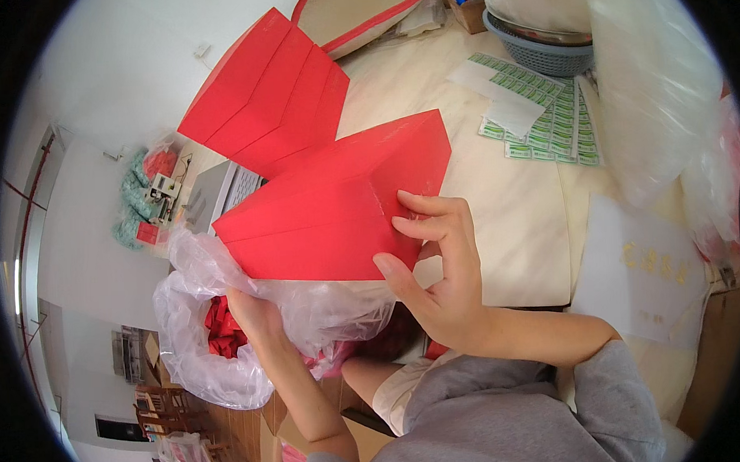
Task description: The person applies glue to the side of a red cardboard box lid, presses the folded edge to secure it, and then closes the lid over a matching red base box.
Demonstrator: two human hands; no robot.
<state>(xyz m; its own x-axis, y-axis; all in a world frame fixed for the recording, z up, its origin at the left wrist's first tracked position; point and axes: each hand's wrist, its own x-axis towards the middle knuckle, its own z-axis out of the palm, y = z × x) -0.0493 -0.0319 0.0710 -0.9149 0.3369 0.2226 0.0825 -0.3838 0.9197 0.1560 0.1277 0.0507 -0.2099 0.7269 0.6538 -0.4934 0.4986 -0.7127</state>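
Fingers (422, 217) of both hands grip red box (337, 208) over cream tabletop (516, 218).

Red box (336, 204), green label sheets (545, 111)

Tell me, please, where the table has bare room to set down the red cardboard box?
Bare tabletop lies between the red cardboard box and the green sticker sheets. Crowded: stacked red boxes at left, grey plastic basket at back.

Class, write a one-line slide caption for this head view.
Both hands, left hand and right hand, hold a red folded box above a clear plastic bag.
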